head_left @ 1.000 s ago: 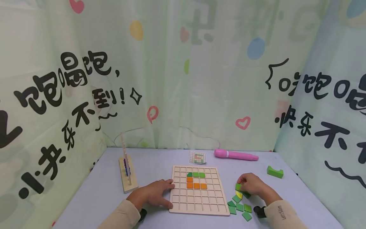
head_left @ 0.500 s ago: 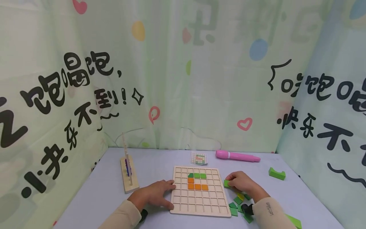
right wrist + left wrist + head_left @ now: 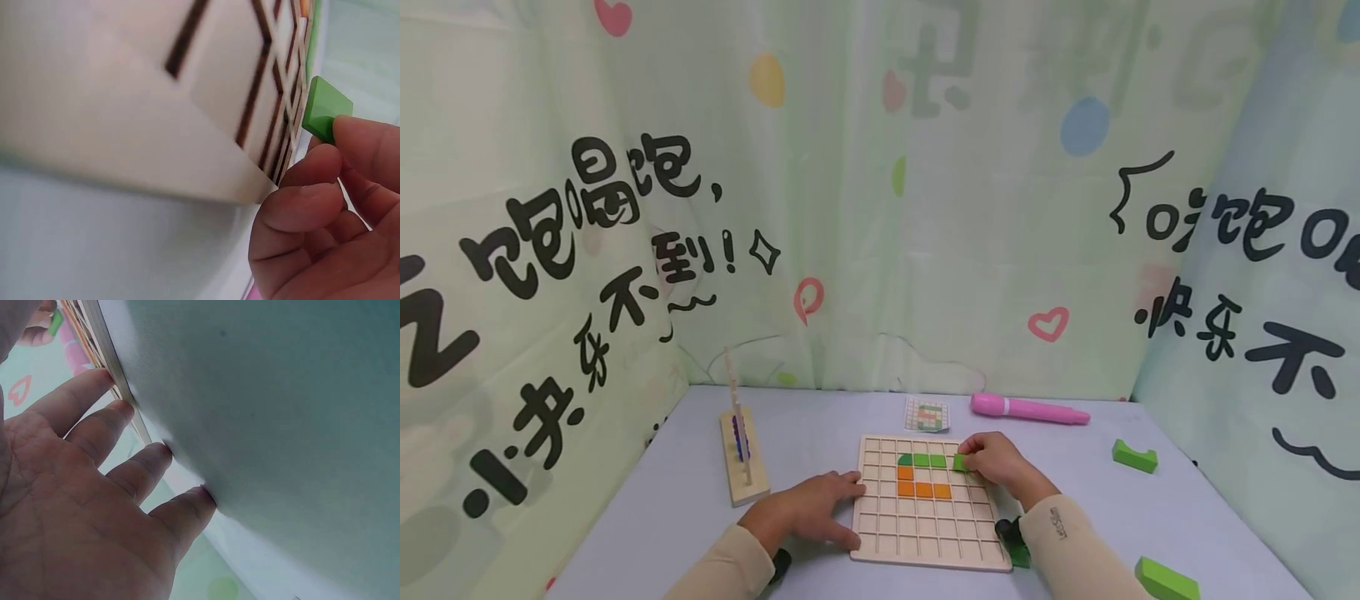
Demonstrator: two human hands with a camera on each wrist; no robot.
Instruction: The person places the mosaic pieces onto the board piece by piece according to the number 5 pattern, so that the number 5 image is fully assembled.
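A pale wooden grid board (image 3: 917, 529) lies on the table with a short row of green tiles (image 3: 928, 460) and, below it, orange tiles (image 3: 923, 490) in its cells. My right hand (image 3: 1000, 467) pinches a green square tile (image 3: 326, 107) between thumb and fingers, over the board's upper right part. At the board's left edge rests my left hand (image 3: 812, 508), fingers spread, fingertips against the rim in the left wrist view. A few loose green tiles (image 3: 1018, 553) show beside the lower right corner, mostly hidden behind the right wrist.
Behind the board lie a small printed grid card (image 3: 927, 414) and a pink pen-shaped object (image 3: 1030, 409). On the left stands a wooden frame with a base (image 3: 747, 479). Green blocks (image 3: 1135, 457) sit at the right, one notched. Printed curtains surround the table.
My right hand has picked the green tile from the loose pile and carried it left and away from me, over the board. The left hand stays at the board's edge.
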